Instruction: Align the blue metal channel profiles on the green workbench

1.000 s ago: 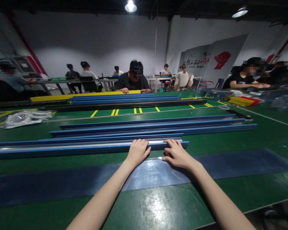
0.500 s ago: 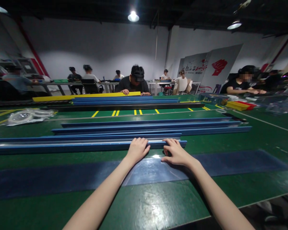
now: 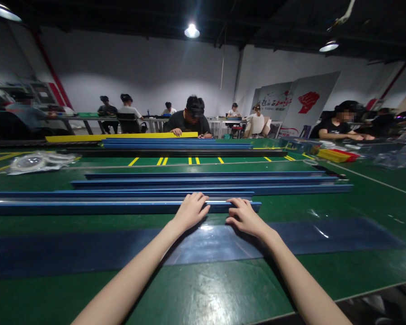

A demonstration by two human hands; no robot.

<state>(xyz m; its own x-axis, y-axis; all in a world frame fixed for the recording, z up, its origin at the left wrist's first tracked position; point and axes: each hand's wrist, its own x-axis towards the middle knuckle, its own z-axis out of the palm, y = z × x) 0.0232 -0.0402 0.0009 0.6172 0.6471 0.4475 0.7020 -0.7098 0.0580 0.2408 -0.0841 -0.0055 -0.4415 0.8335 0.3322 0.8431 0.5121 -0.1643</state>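
Note:
Two long blue channel rails lie side by side close ahead of me. On the nearer blue rail (image 3: 122,207), my left hand (image 3: 191,211) has its fingers bent over the top edge, thumb at the front. A short way to the right, my right hand (image 3: 244,216) curls its fingers onto the same rail near its right end. That thumb stands apart from the other fingers. What the fingertips press behind the edge is hidden. Below both wrists, a wide translucent bluish strip (image 3: 203,246) lies flat across the green table (image 3: 196,293).
More blue rails (image 3: 206,181) lie just beyond. Farther back are a black rail (image 3: 189,152) and a yellow bar (image 3: 122,136), with a person (image 3: 189,118) bent over it. Bagged rolls (image 3: 37,162) sit left; yellow and red trays (image 3: 334,155) sit right. Other people work behind.
The view has tipped up slightly. Both hands stay at the near rail, with only a small shift of the right fingers and thumb; the rails look unmoved.

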